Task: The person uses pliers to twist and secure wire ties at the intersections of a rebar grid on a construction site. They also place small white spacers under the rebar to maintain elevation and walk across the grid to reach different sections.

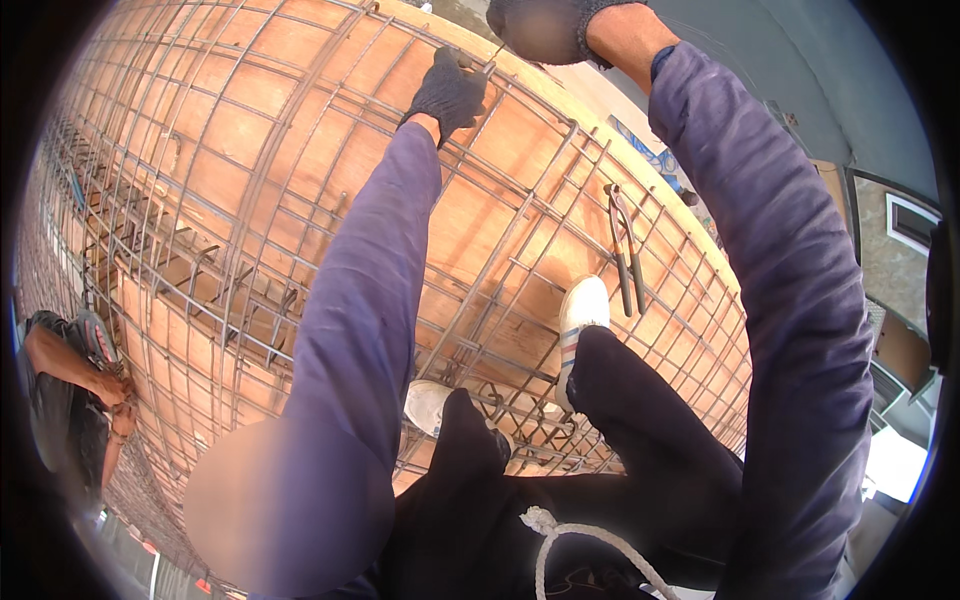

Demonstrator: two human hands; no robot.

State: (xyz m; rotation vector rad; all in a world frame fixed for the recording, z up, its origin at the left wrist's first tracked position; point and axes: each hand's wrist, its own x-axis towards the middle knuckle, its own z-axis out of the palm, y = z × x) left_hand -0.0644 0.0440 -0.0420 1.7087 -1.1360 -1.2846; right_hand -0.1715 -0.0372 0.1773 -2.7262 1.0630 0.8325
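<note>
Both my hands wear dark knit gloves and reach far out over a grid of steel reinforcing bars [300, 150] laid on plywood boards [230, 130]. My left hand [450, 92] is clenched on a bar of the grid near its far edge. My right hand [545, 28] is just beyond it at the top of the view, closed around a thin metal wire or hook [490, 58] that slants down toward the left hand. What the wire's tip touches is too small to tell. A pair of long-handled pincers [625, 255] lies on the grid below my right forearm.
My white shoes [583, 315] [428, 405] stand on the bars, with dark trousers and a white cord [560, 535] below. Another person [70, 400] crouches at the left rim. The plywood edge [640, 170] curves along the right, with a drop and buildings beyond.
</note>
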